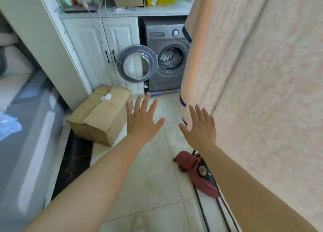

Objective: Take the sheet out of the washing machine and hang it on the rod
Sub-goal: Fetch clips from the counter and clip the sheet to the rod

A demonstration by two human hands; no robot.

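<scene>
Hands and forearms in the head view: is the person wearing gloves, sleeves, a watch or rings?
No. The left hand and the right hand are bare, with no gloves, and no rings show on the fingers. Both forearms are uncovered right to the bottom of the picture, with no sleeve, watch or wristband in sight.

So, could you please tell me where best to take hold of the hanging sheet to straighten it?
Probably the dark-trimmed free edge of the sheet, approached from the left where it hangs open. The right hand, open, is already beside it; the left hand is open too.
</scene>
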